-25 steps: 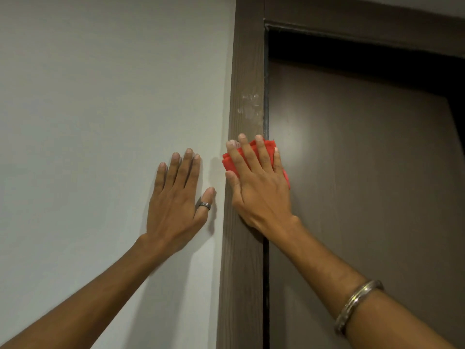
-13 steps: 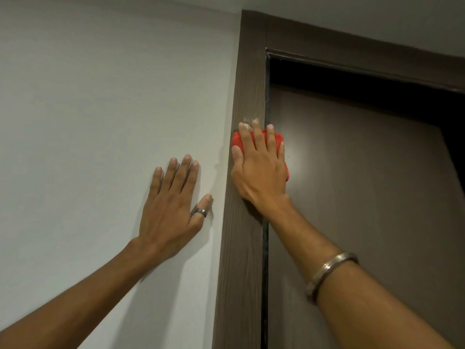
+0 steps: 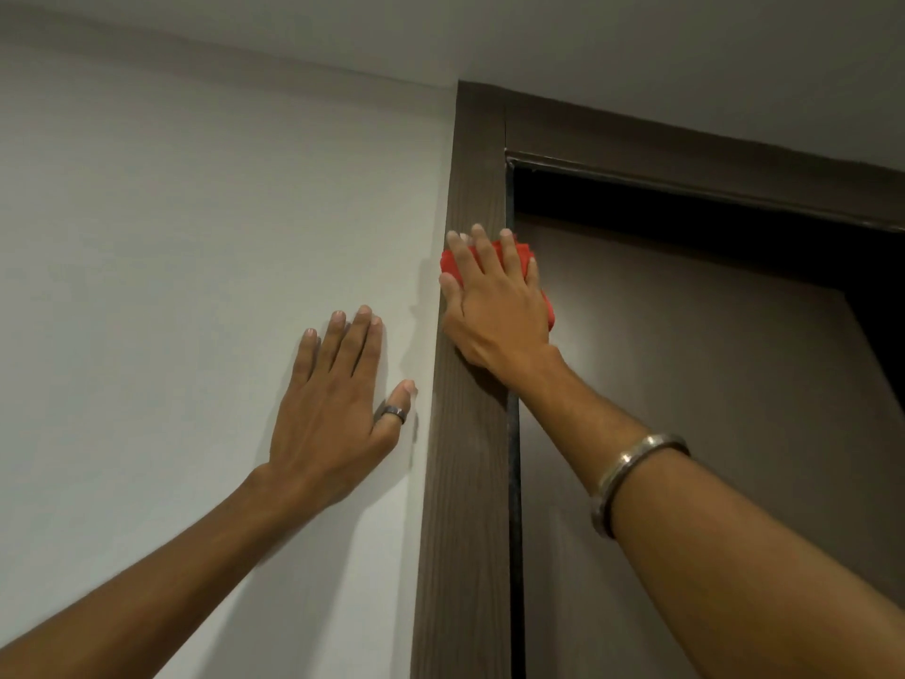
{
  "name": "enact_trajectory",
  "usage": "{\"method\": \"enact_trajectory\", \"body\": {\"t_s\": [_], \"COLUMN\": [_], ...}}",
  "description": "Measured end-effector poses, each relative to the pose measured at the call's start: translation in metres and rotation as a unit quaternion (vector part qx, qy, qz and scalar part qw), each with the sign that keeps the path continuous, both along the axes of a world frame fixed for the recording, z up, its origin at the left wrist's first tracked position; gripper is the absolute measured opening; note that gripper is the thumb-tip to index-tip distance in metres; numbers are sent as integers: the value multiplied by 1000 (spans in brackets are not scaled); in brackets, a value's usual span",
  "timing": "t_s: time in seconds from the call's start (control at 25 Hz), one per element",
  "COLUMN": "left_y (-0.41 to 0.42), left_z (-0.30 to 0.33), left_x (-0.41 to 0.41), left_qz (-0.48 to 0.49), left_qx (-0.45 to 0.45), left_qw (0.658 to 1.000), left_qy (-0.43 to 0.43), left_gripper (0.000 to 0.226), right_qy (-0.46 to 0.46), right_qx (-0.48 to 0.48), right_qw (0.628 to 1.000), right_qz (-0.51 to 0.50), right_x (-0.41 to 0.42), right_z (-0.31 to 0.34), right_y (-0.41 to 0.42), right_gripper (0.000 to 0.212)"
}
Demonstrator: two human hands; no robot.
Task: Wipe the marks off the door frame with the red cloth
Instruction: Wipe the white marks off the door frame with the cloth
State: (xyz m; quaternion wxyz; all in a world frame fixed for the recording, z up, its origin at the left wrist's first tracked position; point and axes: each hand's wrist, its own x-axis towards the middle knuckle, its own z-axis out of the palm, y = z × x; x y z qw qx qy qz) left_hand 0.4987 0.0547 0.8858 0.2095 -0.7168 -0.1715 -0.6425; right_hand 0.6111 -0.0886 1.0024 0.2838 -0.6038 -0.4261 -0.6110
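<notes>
The dark brown wooden door frame (image 3: 467, 482) runs up the middle of the view to its top corner. My right hand (image 3: 494, 306) lies flat on the frame and presses the folded red cloth (image 3: 547, 311) against it; red edges show around my fingers. The marks are hidden under the cloth and hand. My left hand (image 3: 333, 404), with a ring on the thumb, rests flat with spread fingers on the white wall (image 3: 196, 262) just left of the frame and holds nothing.
The brown door (image 3: 710, 409) stands to the right of the frame, with a dark gap above it under the frame's top rail (image 3: 685, 154). The white ceiling (image 3: 636, 51) is close above. A metal bangle (image 3: 631, 472) sits on my right forearm.
My right hand has slid the red cloth up the frame, over the whitish marks seen earlier. My view has tilted upward, showing the ceiling and frame corner. My left hand has stayed on the wall.
</notes>
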Motion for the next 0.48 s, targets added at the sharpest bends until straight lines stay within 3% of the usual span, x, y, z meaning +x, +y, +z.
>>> {"method": "enact_trajectory", "body": {"t_s": [0.48], "left_y": [9], "left_z": [27], "left_x": [5], "left_qz": [19], "left_qx": [16], "left_qw": [1000], "left_qy": [-12], "left_gripper": [84], "right_qy": [23], "right_qx": [37], "right_qw": [999], "right_qz": [7], "right_x": [-14], "right_z": [118], "right_y": [10], "right_gripper": [61]}}
